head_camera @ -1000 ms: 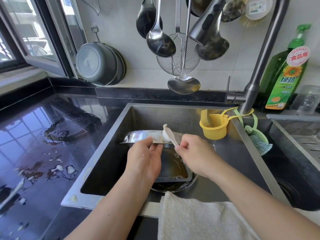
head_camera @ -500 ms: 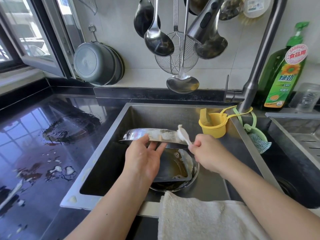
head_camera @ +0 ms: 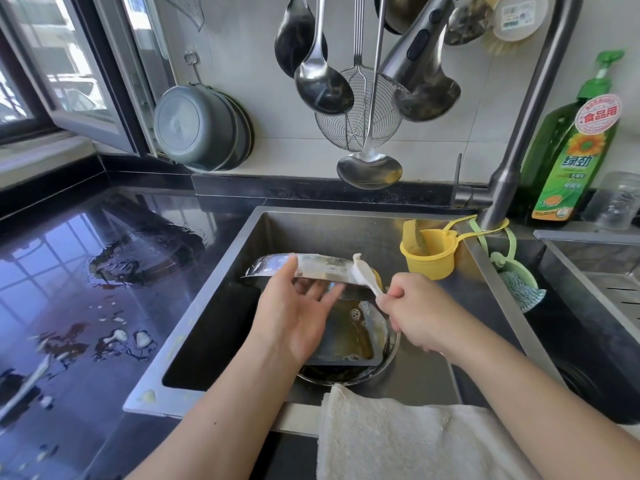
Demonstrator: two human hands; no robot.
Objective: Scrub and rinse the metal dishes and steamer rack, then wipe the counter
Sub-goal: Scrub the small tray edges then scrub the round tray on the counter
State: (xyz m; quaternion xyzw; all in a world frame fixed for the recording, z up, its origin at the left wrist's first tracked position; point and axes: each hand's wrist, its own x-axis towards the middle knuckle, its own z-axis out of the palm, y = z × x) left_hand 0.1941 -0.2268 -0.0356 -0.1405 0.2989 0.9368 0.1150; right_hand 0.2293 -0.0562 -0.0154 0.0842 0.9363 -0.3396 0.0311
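Note:
My left hand (head_camera: pixel 294 306) holds a shiny metal dish (head_camera: pixel 311 268) on edge over the sink (head_camera: pixel 221 323), thumb on its outer side and fingers underneath. My right hand (head_camera: pixel 419 313) grips the white handle of a scrubbing brush (head_camera: pixel 363 275) whose head lies against the dish's right rim; a yellow sponge part shows behind it. Below, in the sink, a dark rectangular tray (head_camera: pixel 349 337) with brownish soapy water lies on a round metal dish (head_camera: pixel 384 368). The black counter (head_camera: pixel 86 306) to the left is wet, with foam blobs and smears.
A white towel (head_camera: pixel 398 438) hangs over the sink's front edge. A yellow cup (head_camera: pixel 429 254) hangs by the faucet (head_camera: pixel 512 161), with a green scrubber (head_camera: pixel 519 289) beside it. Ladles and a wire skimmer (head_camera: pixel 356 123) hang above; a green soap bottle (head_camera: pixel 575 147) stands right. Pots (head_camera: pixel 197 126) lean at the wall.
The brush in my right hand has slid rightward along the dish rim and back slightly. My left hand has shifted its hold, thumb now over the dish's outer side.

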